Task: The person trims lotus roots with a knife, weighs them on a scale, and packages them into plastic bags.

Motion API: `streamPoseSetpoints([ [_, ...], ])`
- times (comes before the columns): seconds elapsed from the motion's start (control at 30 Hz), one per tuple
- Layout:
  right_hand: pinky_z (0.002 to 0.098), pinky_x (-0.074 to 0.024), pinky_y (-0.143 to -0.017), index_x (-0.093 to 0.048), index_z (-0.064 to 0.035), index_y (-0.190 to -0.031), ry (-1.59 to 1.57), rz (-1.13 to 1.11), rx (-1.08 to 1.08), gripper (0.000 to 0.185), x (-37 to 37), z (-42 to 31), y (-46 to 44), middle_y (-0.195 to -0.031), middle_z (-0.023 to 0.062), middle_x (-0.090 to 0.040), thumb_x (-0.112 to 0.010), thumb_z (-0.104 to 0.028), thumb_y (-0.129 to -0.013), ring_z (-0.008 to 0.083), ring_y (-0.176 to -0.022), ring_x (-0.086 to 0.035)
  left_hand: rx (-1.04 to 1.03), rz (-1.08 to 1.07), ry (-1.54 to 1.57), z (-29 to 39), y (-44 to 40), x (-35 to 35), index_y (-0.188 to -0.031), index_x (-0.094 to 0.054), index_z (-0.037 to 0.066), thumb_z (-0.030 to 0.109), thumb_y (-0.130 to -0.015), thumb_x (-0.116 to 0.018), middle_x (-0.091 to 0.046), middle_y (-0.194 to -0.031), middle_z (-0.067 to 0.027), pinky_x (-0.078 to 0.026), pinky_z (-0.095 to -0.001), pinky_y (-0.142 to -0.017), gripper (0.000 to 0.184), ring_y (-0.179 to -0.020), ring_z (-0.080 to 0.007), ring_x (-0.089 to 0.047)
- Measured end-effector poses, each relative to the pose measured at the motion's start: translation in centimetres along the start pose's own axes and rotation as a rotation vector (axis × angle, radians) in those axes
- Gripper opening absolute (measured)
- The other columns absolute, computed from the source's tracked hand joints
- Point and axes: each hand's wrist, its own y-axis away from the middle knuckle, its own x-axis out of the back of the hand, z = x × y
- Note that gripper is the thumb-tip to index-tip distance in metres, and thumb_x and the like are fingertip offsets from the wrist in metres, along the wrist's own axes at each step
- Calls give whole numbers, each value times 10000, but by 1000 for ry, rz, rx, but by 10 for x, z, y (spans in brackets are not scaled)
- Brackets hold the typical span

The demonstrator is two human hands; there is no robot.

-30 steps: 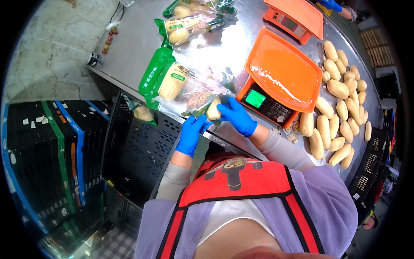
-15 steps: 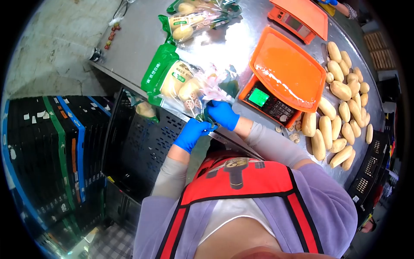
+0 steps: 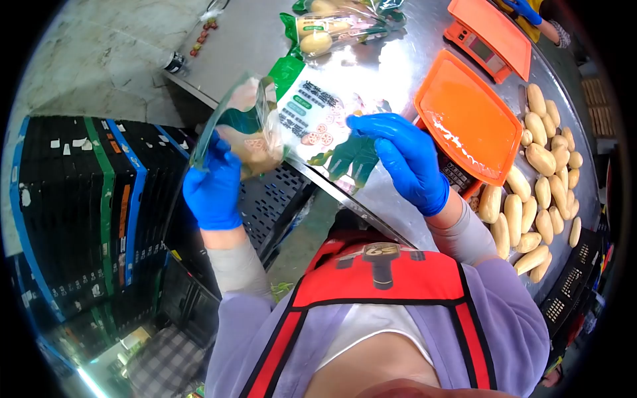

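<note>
My left hand [image 3: 213, 189], in a blue glove, grips a clear printed plastic bag [image 3: 249, 126] past the table's edge, above a black crate. Something pale shows inside the bag, though glare and blur hide most of it. My right hand [image 3: 408, 162], also blue-gloved, has its fingers stretched out and apart. Its fingertips are at the right side of flat printed bags [image 3: 312, 109] lying at the table edge; whether they touch is unclear. Right of that hand is an orange scale [image 3: 468, 119], its display partly hidden by the hand.
Pale lotus root pieces [image 3: 541, 159] are heaped along the right of the metal table [image 3: 249, 40]. Filled bags [image 3: 332, 33] lie at the back, near a second orange scale [image 3: 491, 36]. A perforated black crate [image 3: 272, 199] and stacked black crates [image 3: 73, 199] stand left. Another person's gloved hand [image 3: 524, 10] shows at top right.
The filled bag that both hands held at the table edge is gone from there. My left hand has moved left with a bag; my right hand has let go and moved right, fingers spreading.
</note>
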Motion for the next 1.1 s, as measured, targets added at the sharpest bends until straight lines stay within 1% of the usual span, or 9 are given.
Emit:
streamPoseSetpoints([
  [0.27, 280, -443, -831, -558, 2, -1147, -125, -192, -374, 297, -28, 29, 46, -1035, 110, -602, -571, -53, -855, 183, -938, -577, -57, 202, -374, -17, 37, 2, -1215, -466, -80, 49, -663, -549, -511, -1225, -232, -402, -470, -961, 573, -1161, -362, -490],
  [0.4, 277, -423, -865, -527, -20, -1206, -160, 35, -419, 357, -23, 22, 31, -1145, 65, -578, -547, -21, -849, 144, -981, -546, -72, 196, -768, -59, -11, -16, -1192, -505, -82, 20, -672, -512, -595, -1091, -130, -465, -243, -811, 530, -947, -177, -594],
  [0.43, 279, -419, -875, -527, -28, -1216, -189, 125, -354, 372, -22, 28, 32, -1160, 69, -574, -546, -13, -845, 145, -987, -545, -63, 90, -858, -72, -25, -1, -1227, -484, -41, -25, -695, -554, -564, -1159, -128, -459, -299, -882, 538, -1050, -200, -559],
  [0.63, 266, -446, -806, -528, -19, -1221, -32, 263, -385, 366, -3, 55, 65, -1071, 78, -586, -583, -106, -870, 136, -901, -560, 316, 70, -981, -162, -15, 22, -1016, -602, -21, 21, -759, -581, -615, -905, -45, -482, -269, -712, 261, -790, -130, -577],
  [0.73, 240, -440, -759, -567, -9, -1145, -479, 292, -886, 321, 3, 65, 98, -984, 62, -614, -573, -199, -886, 105, -861, -568, 445, 183, -977, -193, 22, 34, -1021, -604, -18, 59, -778, -575, -610, -896, -38, -461, -262, -700, 257, -777, -109, -554],
  [0.87, 250, -449, -773, -598, 9, -1091, -417, 174, -1021, 284, 12, 65, 127, -968, 50, -610, -581, -168, -870, 114, -885, -560, 665, 61, -890, -206, 50, 62, -1047, -597, -11, 147, -838, -568, -608, -907, -38, -452, -249, -726, 263, -822, -107, -553],
  [0.97, 260, -443, -818, -596, 9, -1092, -563, 252, -891, 264, 10, 74, 141, -984, 48, -604, -568, -118, -863, 123, -918, -556, 834, 37, -811, -199, 55, 49, -1018, -622, 0, 194, -877, -556, -631, -904, -61, -470, -251, -732, 249, -819, -130, -584],
  [1.03, 264, -439, -835, -594, 8, -1091, -749, 273, -875, 254, 5, 68, 132, -997, 46, -602, -553, -91, -861, 129, -930, -554, 1053, -260, -972, -177, 50, 45, -955, -649, 1, 203, -879, -552, -647, -851, -68, -482, -258, -707, 237, -763, -136, -599],
  [1.1, 267, -436, -851, -592, 7, -1090, -936, 291, -854, 248, -4, 68, 126, -1010, 45, -600, -537, -64, -859, 134, -942, -551, 956, -164, -935, -153, 40, 23, -879, -660, 8, 194, -879, -538, -655, -806, -60, -482, -247, -683, 223, -721, -124, -605],
])
